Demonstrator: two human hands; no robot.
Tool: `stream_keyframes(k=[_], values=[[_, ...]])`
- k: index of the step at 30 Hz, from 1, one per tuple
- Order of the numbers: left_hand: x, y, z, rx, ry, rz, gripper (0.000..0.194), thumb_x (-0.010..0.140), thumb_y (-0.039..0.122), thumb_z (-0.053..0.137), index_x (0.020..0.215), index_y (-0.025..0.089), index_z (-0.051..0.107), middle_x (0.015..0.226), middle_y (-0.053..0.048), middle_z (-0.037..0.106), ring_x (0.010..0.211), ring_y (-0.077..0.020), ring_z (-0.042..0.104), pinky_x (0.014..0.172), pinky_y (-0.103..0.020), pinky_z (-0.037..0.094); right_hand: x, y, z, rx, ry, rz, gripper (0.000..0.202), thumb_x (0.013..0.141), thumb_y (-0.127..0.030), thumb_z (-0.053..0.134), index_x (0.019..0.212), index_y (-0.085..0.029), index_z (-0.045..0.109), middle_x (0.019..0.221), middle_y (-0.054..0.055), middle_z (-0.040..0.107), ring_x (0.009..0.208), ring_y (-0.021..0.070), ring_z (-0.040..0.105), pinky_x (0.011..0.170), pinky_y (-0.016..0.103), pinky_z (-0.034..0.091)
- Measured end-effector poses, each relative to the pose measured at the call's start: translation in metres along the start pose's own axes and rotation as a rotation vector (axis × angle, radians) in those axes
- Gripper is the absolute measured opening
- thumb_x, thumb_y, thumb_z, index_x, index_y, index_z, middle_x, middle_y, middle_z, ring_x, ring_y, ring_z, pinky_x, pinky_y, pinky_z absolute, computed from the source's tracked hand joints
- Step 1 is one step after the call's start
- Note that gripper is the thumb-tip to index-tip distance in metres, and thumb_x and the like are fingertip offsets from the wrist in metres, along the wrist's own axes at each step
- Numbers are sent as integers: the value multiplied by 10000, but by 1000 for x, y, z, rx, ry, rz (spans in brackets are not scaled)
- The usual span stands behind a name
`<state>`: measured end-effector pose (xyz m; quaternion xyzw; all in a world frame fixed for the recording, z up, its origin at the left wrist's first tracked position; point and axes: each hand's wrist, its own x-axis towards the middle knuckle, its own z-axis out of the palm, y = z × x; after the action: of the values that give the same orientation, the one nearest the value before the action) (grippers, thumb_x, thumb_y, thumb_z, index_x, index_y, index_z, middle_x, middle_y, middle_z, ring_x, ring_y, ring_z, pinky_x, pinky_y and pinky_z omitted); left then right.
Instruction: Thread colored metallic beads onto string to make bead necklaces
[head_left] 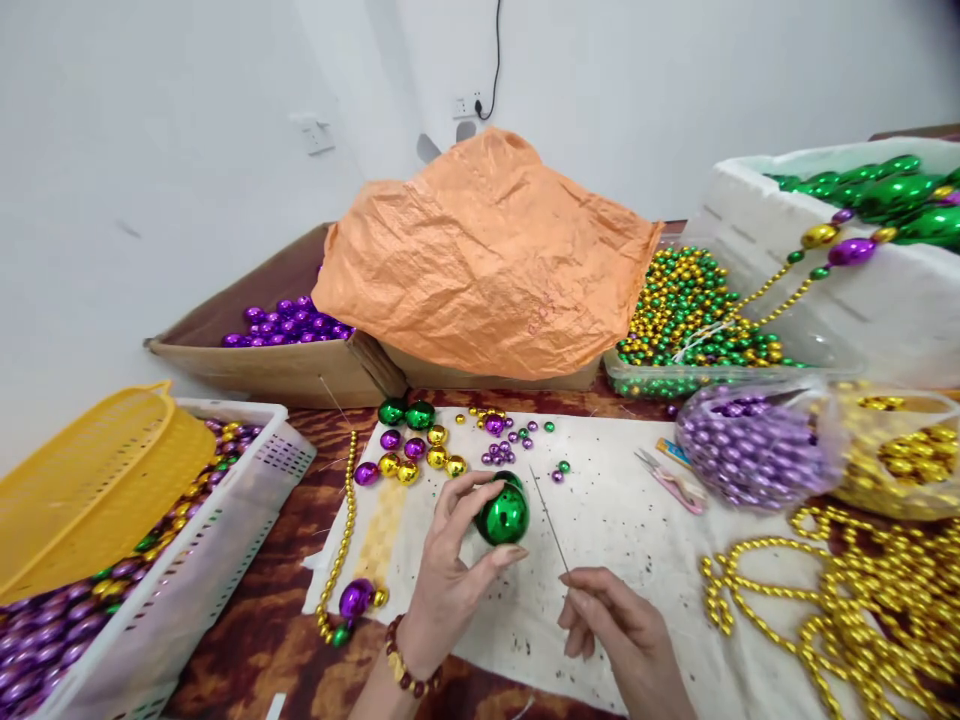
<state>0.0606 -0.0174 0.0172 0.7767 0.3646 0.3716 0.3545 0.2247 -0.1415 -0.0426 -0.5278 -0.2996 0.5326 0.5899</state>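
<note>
My left hand (457, 560), with a beaded bracelet at the wrist, holds a large shiny green ball (504, 514) between thumb and fingers; part of another green ball shows behind it. To the right, my right hand (611, 625) pinches a long thin needle (551, 522) that points up and left, its tip apart from the ball. A string of small gold beads (347, 520) lies left of my hands, with a large purple ball (355, 599) and a small green bead at its lower end. Loose purple, gold and green balls (408, 472) lie on the white cloth (585, 470).
Pink-handled scissors (679, 487) lie right. Behind stand a cardboard box (277, 375), orange sheeting (487, 260) and a clear tub of beads (682, 300). A white basket (247, 510) is left; bagged purple beads (742, 440) and gold bead strings (832, 600) are right.
</note>
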Motion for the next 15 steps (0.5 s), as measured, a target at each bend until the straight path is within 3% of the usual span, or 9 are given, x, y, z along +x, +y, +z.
stream_keyframes(k=[7,11,15], values=[[5,-4,10,-78,31,-18,546,761,298,735,1257,329,509,1242,-64,456,1173,-254,469,989,-408,413,14,-1,13,35,-44,-12,251,922,-396,539,939,-158,618,761,72,671,678,182,656,566,253,459],[0,-2,20,-101,73,-52,506,780,282,713,1250,321,530,1246,-66,438,1169,-251,470,987,-397,416,28,-8,24,49,-49,-22,270,917,-408,542,952,-150,613,742,63,664,655,179,652,572,263,467],[0,2,19,-174,171,-102,418,849,258,620,1255,299,529,1279,-71,450,1244,-250,413,1006,-372,396,26,-4,19,-11,-83,-36,283,932,-408,514,992,-153,620,735,51,645,631,165,643,566,257,470]])
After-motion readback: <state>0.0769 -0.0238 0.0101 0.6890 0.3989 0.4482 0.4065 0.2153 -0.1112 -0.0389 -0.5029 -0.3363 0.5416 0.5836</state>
